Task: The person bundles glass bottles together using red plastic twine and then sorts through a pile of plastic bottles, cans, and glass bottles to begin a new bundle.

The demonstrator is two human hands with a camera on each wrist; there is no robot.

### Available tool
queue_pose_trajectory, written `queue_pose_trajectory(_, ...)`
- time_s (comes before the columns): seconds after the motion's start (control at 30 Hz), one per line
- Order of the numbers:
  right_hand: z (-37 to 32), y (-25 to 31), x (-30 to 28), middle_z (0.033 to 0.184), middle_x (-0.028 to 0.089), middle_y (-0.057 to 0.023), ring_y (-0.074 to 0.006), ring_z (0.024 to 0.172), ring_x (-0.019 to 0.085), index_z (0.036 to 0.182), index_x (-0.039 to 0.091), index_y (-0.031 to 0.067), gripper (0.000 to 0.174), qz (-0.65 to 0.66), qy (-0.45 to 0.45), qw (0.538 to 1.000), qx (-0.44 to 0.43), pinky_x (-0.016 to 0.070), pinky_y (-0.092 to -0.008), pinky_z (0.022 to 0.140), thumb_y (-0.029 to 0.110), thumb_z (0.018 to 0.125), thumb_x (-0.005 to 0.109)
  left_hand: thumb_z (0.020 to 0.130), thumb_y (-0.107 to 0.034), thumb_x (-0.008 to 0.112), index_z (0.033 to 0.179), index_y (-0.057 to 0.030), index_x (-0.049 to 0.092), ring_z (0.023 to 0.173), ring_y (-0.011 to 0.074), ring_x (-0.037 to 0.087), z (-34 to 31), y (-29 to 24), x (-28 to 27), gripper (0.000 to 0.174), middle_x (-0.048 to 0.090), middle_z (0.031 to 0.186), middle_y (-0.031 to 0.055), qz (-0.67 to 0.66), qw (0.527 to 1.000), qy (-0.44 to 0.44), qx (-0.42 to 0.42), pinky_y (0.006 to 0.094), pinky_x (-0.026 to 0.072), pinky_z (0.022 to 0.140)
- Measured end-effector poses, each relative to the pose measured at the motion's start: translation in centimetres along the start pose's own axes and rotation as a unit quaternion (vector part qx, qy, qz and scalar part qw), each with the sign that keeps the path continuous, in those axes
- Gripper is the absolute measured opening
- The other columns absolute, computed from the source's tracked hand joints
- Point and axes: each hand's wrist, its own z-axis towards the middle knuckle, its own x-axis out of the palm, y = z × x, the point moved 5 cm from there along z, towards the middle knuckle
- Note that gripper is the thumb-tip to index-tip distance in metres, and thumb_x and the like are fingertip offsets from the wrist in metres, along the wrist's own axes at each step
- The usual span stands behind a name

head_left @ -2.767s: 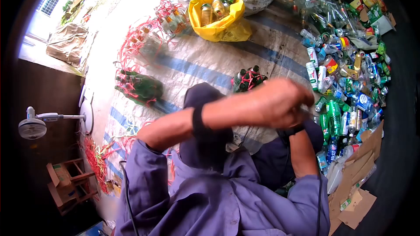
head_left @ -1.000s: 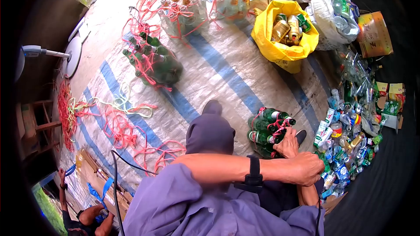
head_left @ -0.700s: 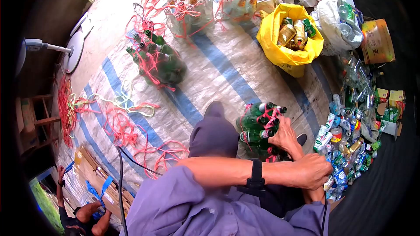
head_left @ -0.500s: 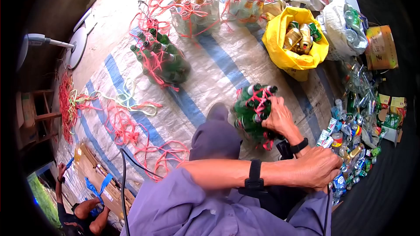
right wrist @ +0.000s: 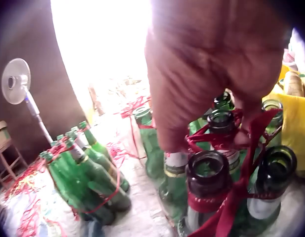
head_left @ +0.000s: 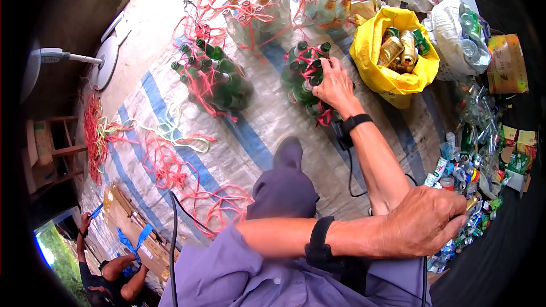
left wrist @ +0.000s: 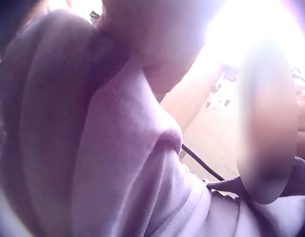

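In the head view my right hand (head_left: 336, 86) grips a bundle of green glass bottles (head_left: 300, 74) tied with red plastic string. The right wrist view shows the fingers bent down among the bottle necks (right wrist: 208, 170), at the red string (right wrist: 229, 207). A second tied bundle of green bottles (head_left: 219, 82) stands to its left. My left hand (head_left: 424, 222) is curled into a fist in front of the body, overlapping the right forearm; nothing shows in it. The left wrist view holds mostly purple shirt cloth (left wrist: 118, 148).
Tied clear bottles (head_left: 256, 17) stand farther back. A yellow bag (head_left: 398, 79) of cans is close right of the right hand. Loose bottles and cans (head_left: 478, 176) pile up at right. Loose red string (head_left: 162, 162) lies on the striped sheet; another person (head_left: 114, 284) is at lower left.
The right hand has taken hold of the green bottle bundle near the foot and moved it forward and left, toward the other bundles. The left fist has stayed curled, shifting slightly right.
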Motion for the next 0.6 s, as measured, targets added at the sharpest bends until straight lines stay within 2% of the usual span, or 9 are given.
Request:
queue_pose_trajectory(0.07, 1.1, 0.4, 1.0, 0.140, 0.040, -0.0219, -0.0503, 0.113, 0.052, 0.133, 0.044, 0.0038, 0.073, -0.022, 0.026, 0.999, 0.004, 0.0499, -0.0520, 0.093, 0.016, 0.067, 0.074, 0.088, -0.010, 0.060, 0.081, 0.0011, 0.056, 0.069, 0.0388, 0.060, 0.2, -0.2, -0.2, 0.014, 0.058, 0.071, 0.0175, 0.003, 1.000, 0.012, 0.008, 0.0473, 0.0457, 0.060)
queue_pose_trajectory(0.13, 1.2, 0.3, 1.4, 0.145, 0.036, -0.0240, -0.0500, 0.115, 0.051, 0.135, 0.043, 0.0012, 0.076, -0.009, 0.009, 1.000, -0.024, 0.0495, -0.0511, 0.095, 0.018, 0.068, 0.076, 0.088, -0.010, 0.060, 0.081, 0.0010, 0.056, 0.069, 0.0387, 0.060, 0.4, 0.0, -0.4, 0.014, 0.058, 0.072, 0.0174, -0.002, 1.000, 0.008, 0.002, 0.0471, 0.0459, 0.061)
queue_pose_trajectory(0.23, -0.3, 0.0, 1.0, 0.150, 0.029, -0.0281, -0.0484, 0.121, 0.046, 0.132, 0.047, -0.0028, 0.069, -0.002, -0.003, 0.995, -0.095, 0.0440, -0.0473, 0.103, 0.019, 0.073, 0.075, 0.088, -0.010, 0.060, 0.081, 0.0013, 0.057, 0.070, 0.0389, 0.060, 0.3, 0.3, 0.1, 0.014, 0.058, 0.072, 0.0176, -0.013, 1.000, 0.021, -0.018, 0.0469, 0.0463, 0.062)
queue_pose_trajectory(0.33, -2.7, 0.2, 0.2, 0.147, 0.034, -0.0288, -0.0442, 0.126, 0.044, 0.129, 0.049, -0.0031, 0.061, -0.014, -0.069, 0.989, -0.131, 0.0397, -0.0458, 0.107, 0.020, 0.078, 0.074, 0.088, -0.011, 0.060, 0.081, 0.0019, 0.057, 0.071, 0.0395, 0.060, 0.0, 0.5, 1.2, 0.015, 0.059, 0.073, 0.0183, -0.005, 0.999, 0.051, -0.019, 0.0471, 0.0469, 0.063)
queue_pose_trajectory(0.37, -3.4, 0.1, -0.1, 0.140, 0.042, -0.0269, -0.0413, 0.123, 0.046, 0.123, 0.053, -0.0037, 0.055, 0.008, -0.111, 0.983, -0.150, 0.0405, -0.0463, 0.105, 0.019, 0.078, 0.073, 0.088, -0.011, 0.060, 0.081, 0.0022, 0.057, 0.072, 0.0399, 0.061, -0.2, 0.6, 1.6, 0.015, 0.059, 0.074, 0.0188, 0.007, 0.998, 0.064, -0.013, 0.0473, 0.0472, 0.064)
queue_pose_trajectory(0.4, -4.2, -0.2, -0.7, 0.140, 0.042, -0.0269, -0.0413, 0.123, 0.046, 0.123, 0.053, -0.0037, 0.055, 0.003, -0.114, 0.982, -0.148, 0.0405, -0.0463, 0.105, 0.019, 0.078, 0.073, 0.088, -0.011, 0.060, 0.081, 0.0022, 0.057, 0.072, 0.0399, 0.061, -0.4, 0.7, 1.9, 0.015, 0.059, 0.074, 0.0188, 0.006, 0.998, 0.068, -0.009, 0.0473, 0.0472, 0.064)
queue_pose_trajectory(0.5, -6.9, -2.1, -2.9, 0.123, 0.055, -0.0237, -0.0388, 0.116, 0.051, 0.115, 0.057, -0.0032, 0.047, 0.013, -0.115, 0.980, -0.160, 0.0427, -0.0471, 0.100, 0.018, 0.077, 0.072, 0.087, -0.012, 0.060, 0.081, 0.0029, 0.058, 0.074, 0.0415, 0.061, -0.7, 1.1, 3.1, 0.016, 0.061, 0.075, 0.0204, 0.035, 0.993, 0.109, -0.017, 0.0477, 0.0486, 0.067)
queue_pose_trajectory(0.53, -8.0, -3.4, -3.7, 0.123, 0.055, -0.0237, -0.0388, 0.116, 0.051, 0.115, 0.057, -0.0032, 0.047, 0.007, -0.121, 0.980, -0.156, 0.0427, -0.0471, 0.100, 0.018, 0.077, 0.072, 0.087, -0.012, 0.060, 0.081, 0.0029, 0.058, 0.074, 0.0415, 0.061, -0.7, 1.2, 3.4, 0.016, 0.061, 0.075, 0.0204, 0.032, 0.993, 0.116, -0.011, 0.0477, 0.0486, 0.067)
queue_pose_trajectory(0.6, -10.2, -6.7, -4.2, 0.122, 0.056, -0.0242, -0.0369, 0.117, 0.052, 0.118, 0.057, -0.0022, 0.046, 0.031, 0.015, 0.995, -0.097, 0.0420, -0.0470, 0.101, 0.020, 0.079, 0.070, 0.086, -0.012, 0.060, 0.082, 0.0034, 0.061, 0.075, 0.0408, 0.063, -0.6, 1.7, 4.0, 0.016, 0.063, 0.077, 0.0214, 0.081, 0.991, 0.109, -0.010, 0.0467, 0.0495, 0.067)
